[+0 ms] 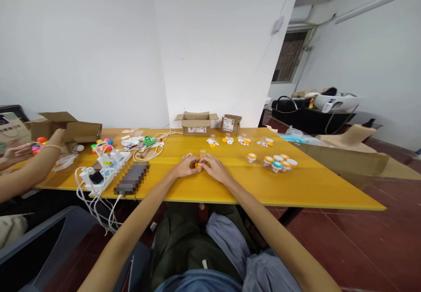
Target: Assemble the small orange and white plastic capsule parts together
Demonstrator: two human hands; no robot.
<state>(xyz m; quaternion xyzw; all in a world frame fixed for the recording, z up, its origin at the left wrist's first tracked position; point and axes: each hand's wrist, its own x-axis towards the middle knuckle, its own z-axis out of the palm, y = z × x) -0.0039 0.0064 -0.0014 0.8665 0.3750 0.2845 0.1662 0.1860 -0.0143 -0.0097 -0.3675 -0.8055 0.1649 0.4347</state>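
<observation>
Near the front middle of the yellow table (230, 191), my left hand (186, 166) and my right hand (212, 167) meet around a small orange-rimmed piece (198, 166). The fingers of both are closed on it from either side, and they cover much of it. Just beyond my hands lies a small clear round part (202, 152). To the right, a lidded cup with an orange rim (251, 157) stands alone. Farther right is a group of similar cups with orange, white and teal lids (277, 165).
Open cardboard box (196, 124) and smaller box (231, 124) stand at the back, with loose white and orange parts (229, 140) before them. Left are a power strip (108, 171), cables and a dark phone (132, 178). Another person's arms (29, 173) work at far left.
</observation>
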